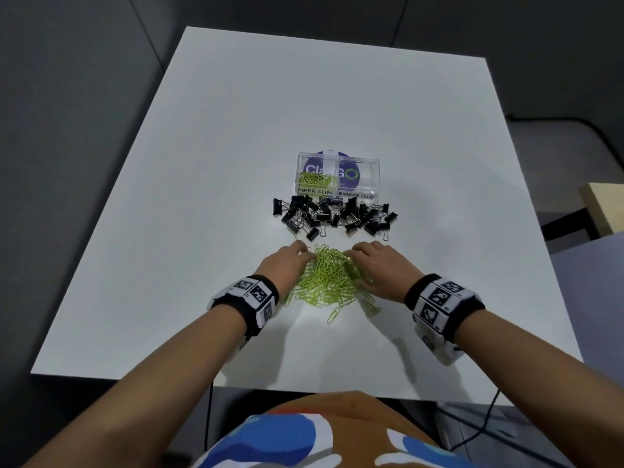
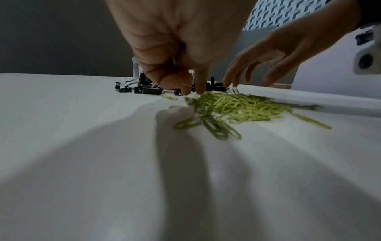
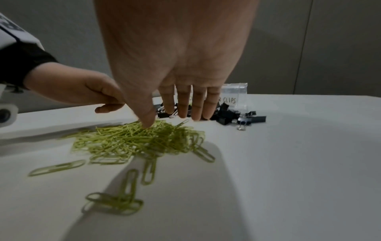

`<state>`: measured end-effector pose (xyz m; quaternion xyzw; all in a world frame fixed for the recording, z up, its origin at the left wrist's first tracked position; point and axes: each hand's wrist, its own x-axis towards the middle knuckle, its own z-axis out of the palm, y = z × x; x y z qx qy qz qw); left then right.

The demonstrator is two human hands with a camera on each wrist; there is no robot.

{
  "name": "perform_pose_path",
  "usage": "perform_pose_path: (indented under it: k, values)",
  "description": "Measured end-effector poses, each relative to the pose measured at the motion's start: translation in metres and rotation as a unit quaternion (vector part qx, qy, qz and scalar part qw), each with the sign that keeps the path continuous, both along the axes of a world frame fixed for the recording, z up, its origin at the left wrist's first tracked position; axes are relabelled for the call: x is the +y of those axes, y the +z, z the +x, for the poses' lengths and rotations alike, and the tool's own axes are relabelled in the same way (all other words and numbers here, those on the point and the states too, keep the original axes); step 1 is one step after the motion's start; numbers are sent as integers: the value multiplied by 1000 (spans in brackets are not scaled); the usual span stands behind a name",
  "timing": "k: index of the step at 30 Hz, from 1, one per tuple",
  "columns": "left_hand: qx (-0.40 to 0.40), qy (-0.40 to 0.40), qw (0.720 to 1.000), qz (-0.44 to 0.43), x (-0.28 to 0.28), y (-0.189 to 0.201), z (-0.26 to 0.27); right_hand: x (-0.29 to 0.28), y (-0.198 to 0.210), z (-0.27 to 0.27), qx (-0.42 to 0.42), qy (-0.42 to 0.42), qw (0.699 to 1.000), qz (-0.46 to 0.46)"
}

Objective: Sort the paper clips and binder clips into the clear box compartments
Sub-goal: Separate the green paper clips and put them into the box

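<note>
A heap of green paper clips (image 1: 329,278) lies on the white table (image 1: 202,163), with my hands at either side of its far end. My left hand (image 1: 297,253) has curled fingers; in the left wrist view a green clip (image 2: 174,61) shows inside its grip while a fingertip (image 2: 201,91) touches the heap (image 2: 237,107). My right hand (image 1: 361,253) hovers with straight, spread fingers (image 3: 183,107), its thumb touching the heap (image 3: 134,140). Black binder clips (image 1: 334,216) lie just beyond. The clear box (image 1: 371,177) stands behind them, with several paper clips (image 1: 312,179) in its left compartment.
Loose paper clips (image 1: 332,315) lie scattered toward me from the heap, some near my right wrist (image 3: 115,202). The box carries hand-written labels "PAPER CLIPS" and "BINDER CLIPS" (image 1: 356,195). A wooden block (image 1: 604,204) stands off the table at the right.
</note>
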<state>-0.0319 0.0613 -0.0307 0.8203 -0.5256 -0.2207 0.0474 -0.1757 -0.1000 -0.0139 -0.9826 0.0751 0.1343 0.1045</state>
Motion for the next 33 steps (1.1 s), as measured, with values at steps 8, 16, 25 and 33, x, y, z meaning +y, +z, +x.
perform_pose_path:
  k: [8,16,25,33]
  values:
    - [24,56,998,35,-3,2,-7,2,-4,-31,100,-96,988,72]
    - [-30,50,997,53,-21,3,-20,9,-3,-3,45,-60,997,-4]
    - [-31,26,995,91,-29,9,-21,8,-4,11,93,-65,994,1]
    - [-35,17,996,80,-22,12,-15,14,-6,13,98,-79,992,8]
